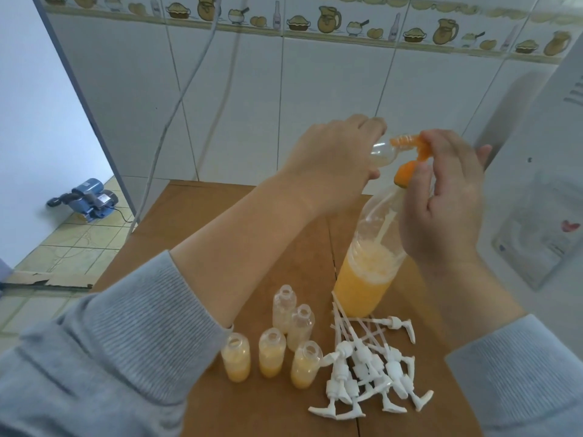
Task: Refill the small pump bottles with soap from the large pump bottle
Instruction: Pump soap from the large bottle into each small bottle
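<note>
Soap bottle [362,279] is standing on tabletop [195,222], right hand [441,197] pinching its orange pump [413,156], left hand [331,159] gripping a small bottle [383,154].

orange soap [359,288], white pump heads [372,376], brown table [195,216], grey sleeves [132,335]

The large pump bottle [366,269] stands upright, half full of orange soap. Just left of its base, five uncapped small bottles [271,351] stand clustered; white pumps [369,370] lie heaped in front of it.

- Bare table [195,234] left of the large bottle [362,279] gives me passage.
- Small bottles [285,335] and loose pump heads [366,376] crowd the near edge.
</note>
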A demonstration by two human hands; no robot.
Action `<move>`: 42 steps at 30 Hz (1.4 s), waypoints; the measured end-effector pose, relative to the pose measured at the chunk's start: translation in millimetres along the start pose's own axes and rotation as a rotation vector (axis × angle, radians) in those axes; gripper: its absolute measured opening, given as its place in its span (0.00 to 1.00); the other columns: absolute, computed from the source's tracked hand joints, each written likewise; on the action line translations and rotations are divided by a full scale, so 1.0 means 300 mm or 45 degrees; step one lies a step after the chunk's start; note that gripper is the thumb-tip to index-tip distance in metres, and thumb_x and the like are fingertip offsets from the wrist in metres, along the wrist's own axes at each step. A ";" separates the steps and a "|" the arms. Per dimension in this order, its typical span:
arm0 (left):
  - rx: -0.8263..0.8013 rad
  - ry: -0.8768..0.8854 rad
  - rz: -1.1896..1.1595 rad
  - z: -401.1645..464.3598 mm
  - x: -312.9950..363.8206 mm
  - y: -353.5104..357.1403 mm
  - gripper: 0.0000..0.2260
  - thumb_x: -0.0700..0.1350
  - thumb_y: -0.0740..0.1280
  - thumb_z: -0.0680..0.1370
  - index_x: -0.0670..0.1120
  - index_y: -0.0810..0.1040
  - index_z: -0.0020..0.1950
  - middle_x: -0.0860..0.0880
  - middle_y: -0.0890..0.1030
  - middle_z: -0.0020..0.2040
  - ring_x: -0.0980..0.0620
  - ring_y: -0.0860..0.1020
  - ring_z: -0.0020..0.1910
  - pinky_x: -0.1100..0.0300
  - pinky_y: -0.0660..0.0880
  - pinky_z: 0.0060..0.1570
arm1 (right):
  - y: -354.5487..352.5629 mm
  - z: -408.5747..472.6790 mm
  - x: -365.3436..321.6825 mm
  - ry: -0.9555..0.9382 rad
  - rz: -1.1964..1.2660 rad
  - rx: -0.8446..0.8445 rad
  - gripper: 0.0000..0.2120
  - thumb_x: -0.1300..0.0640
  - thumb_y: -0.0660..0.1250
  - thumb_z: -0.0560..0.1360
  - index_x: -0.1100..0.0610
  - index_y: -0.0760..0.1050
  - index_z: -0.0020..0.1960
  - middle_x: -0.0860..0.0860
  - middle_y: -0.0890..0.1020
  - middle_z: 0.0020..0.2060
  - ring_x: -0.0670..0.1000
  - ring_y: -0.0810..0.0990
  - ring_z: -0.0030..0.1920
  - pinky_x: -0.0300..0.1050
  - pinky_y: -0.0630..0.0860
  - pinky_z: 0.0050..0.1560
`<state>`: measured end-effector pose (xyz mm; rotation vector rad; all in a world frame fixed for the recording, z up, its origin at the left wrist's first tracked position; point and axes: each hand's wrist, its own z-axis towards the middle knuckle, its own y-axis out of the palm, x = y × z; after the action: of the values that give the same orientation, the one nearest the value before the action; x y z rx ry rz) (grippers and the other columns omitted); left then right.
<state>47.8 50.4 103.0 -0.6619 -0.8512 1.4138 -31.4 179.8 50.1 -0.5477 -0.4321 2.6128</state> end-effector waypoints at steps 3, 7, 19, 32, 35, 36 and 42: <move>-0.059 -0.066 -0.098 0.003 -0.005 -0.037 0.19 0.51 0.67 0.76 0.49 0.69 0.65 0.53 0.75 0.60 0.51 0.74 0.55 0.55 0.70 0.56 | -0.015 0.022 -0.026 0.078 0.052 -0.002 0.21 0.55 0.49 0.79 0.61 0.74 0.64 0.54 0.77 0.61 0.51 0.68 0.68 0.36 0.41 0.73; -0.185 -0.290 -0.251 -0.062 -0.085 -0.034 0.18 0.53 0.67 0.75 0.51 0.70 0.63 0.55 0.75 0.55 0.53 0.73 0.48 0.57 0.70 0.49 | -0.026 0.018 -0.027 0.159 0.104 -0.056 0.19 0.56 0.50 0.80 0.59 0.71 0.67 0.52 0.74 0.64 0.48 0.67 0.68 0.38 0.42 0.73; -0.674 -0.790 -0.260 -0.421 -0.261 0.185 0.19 0.47 0.76 0.68 0.46 0.71 0.51 0.55 0.79 0.43 0.55 0.79 0.42 0.59 0.76 0.41 | -0.021 0.023 -0.031 0.200 0.131 -0.070 0.18 0.56 0.50 0.80 0.58 0.72 0.65 0.50 0.75 0.63 0.46 0.68 0.67 0.45 0.46 0.75; -1.127 -0.694 0.175 -0.477 -0.261 0.280 0.21 0.47 0.73 0.70 0.54 0.70 0.59 0.47 0.66 0.57 0.54 0.72 0.38 0.56 0.72 0.35 | -0.011 0.025 -0.031 0.229 0.137 -0.054 0.18 0.56 0.51 0.81 0.57 0.72 0.65 0.49 0.75 0.62 0.36 0.63 0.62 0.42 0.45 0.74; -1.103 -0.553 0.077 -0.476 -0.258 0.292 0.27 0.51 0.75 0.67 0.53 0.69 0.63 0.52 0.72 0.58 0.49 0.74 0.53 0.53 0.75 0.51 | -0.012 0.022 -0.032 0.230 0.148 -0.051 0.18 0.57 0.51 0.81 0.57 0.72 0.65 0.49 0.75 0.62 0.40 0.66 0.64 0.43 0.46 0.75; -1.090 -0.496 0.053 -0.474 -0.252 0.297 0.28 0.52 0.75 0.67 0.53 0.69 0.64 0.54 0.73 0.58 0.50 0.73 0.56 0.52 0.73 0.56 | -0.012 0.022 -0.034 0.230 0.149 -0.048 0.17 0.57 0.51 0.81 0.57 0.72 0.65 0.50 0.75 0.62 0.41 0.66 0.65 0.44 0.46 0.75; -1.176 -0.406 -0.002 -0.443 -0.220 0.308 0.26 0.53 0.73 0.68 0.53 0.70 0.64 0.56 0.76 0.56 0.53 0.74 0.56 0.50 0.72 0.57 | -0.016 0.021 -0.035 0.223 0.146 -0.050 0.18 0.57 0.50 0.81 0.57 0.72 0.65 0.50 0.75 0.63 0.45 0.68 0.66 0.45 0.46 0.75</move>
<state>107.9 3.9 -54.4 -1.1280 -1.7921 1.0871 -23.8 177.5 60.6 -0.8291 -0.4070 2.6399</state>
